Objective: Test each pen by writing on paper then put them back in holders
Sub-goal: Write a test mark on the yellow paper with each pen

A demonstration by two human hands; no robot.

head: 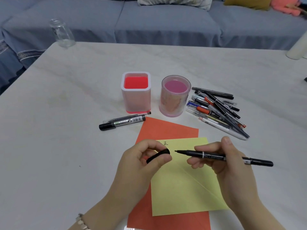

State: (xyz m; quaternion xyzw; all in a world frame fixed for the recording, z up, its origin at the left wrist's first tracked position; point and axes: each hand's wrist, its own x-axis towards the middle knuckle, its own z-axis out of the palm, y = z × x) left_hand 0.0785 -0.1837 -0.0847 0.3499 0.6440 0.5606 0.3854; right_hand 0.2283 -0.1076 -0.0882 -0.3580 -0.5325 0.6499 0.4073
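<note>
— What are the hands doing?

— The left hand (141, 163) has its fingers curled round a black cap (158, 156). The right hand (230, 170) grips a black marker (214, 156), tip bared and pointing left at the cap, a small gap between them.

— And under them?

— A yellow sheet (182, 188) lying on an orange sheet (166, 130), both flat on the bench (66, 113). There's a small written mark (165, 143) near the yellow sheet's top edge.

— Further out?

— To the left, a capped marker (122, 123) lies beside a clear pen (116, 119), just in front of a square holder (136, 100). A round pink holder (175, 103) stands to its right, both upright. Right of that, a pile of pens (219, 110) lies loose on the bench.

— At the back?

— A glass jar (62, 33) on the far left corner, then a blue sofa (166, 22).
</note>
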